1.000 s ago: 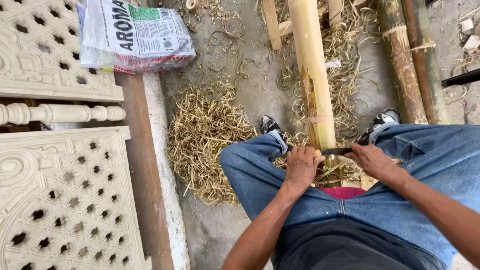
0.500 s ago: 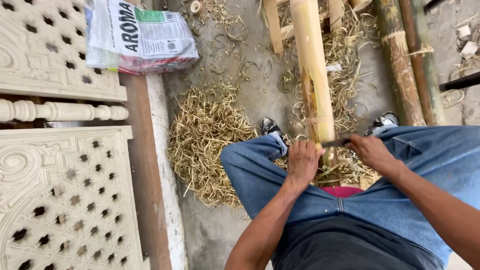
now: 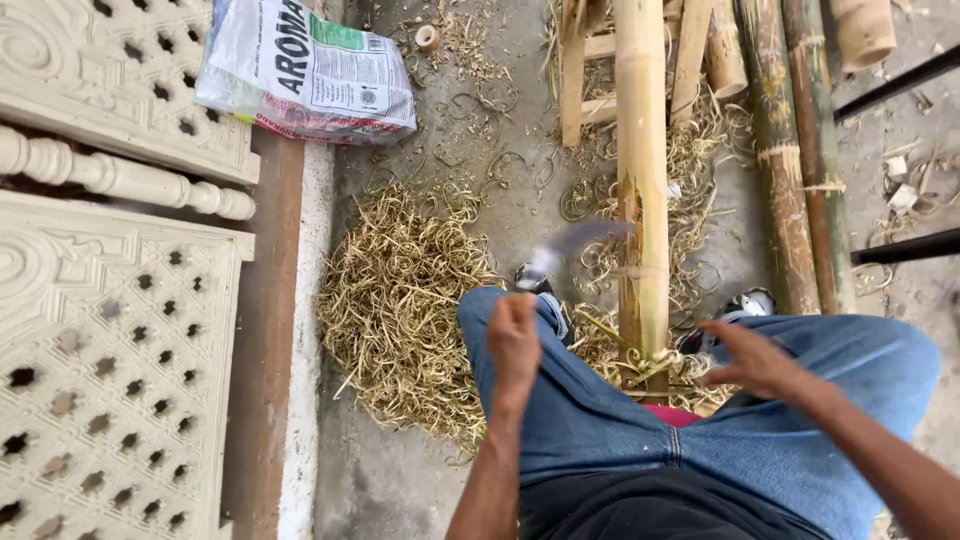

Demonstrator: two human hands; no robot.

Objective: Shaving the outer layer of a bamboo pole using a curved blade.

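The bamboo pole (image 3: pixel 642 170) runs lengthwise away from the person, its near end between the knees. The left hand (image 3: pixel 514 340) is fisted around a knife (image 3: pixel 580 242) whose blurred blade points up and right toward the pole. The right hand (image 3: pixel 752 358) hovers just right of the pole, fingers spread, holding nothing.

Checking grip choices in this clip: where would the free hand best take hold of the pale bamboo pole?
Probably the bare pale bamboo pole just above the knees, taken from its right side by the open right hand, which is nearest. The round shaft suits a wrap grip; the left hand swings a blurred blade on the other side.
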